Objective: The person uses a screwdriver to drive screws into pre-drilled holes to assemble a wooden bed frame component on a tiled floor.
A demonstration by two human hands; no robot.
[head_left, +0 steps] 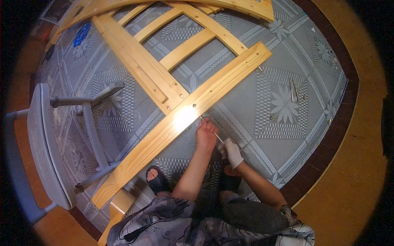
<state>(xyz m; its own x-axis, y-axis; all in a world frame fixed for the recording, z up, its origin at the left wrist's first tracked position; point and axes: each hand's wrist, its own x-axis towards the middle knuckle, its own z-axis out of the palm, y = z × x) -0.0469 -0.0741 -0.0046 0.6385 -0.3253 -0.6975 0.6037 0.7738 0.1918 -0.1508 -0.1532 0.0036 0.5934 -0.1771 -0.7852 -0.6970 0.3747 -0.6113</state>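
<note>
A pale wooden post [221, 84] lies slantwise across the floor, with slatted wooden rails [188, 49] meeting its far side. At its near edge, my bare left hand [207, 133] is closed around the front of a thin metal shaft by a bolt end [201, 118]. That shaft, apparently a screwdriver's [219, 138], runs back to my right hand [232, 152], which wears a white glove and is closed on its rear end. The handle is hidden in my fist. Another bolt [260, 69] sticks out near the post's far end.
Long metal tools [294, 90] and small hardware [272, 118] lie on the grey patterned mat [283, 139] at right. A grey plastic chair [51, 143] stands at left, close to the post. A curved wooden board [164, 10] crosses the back; a blue bundle [82, 34] lies below it.
</note>
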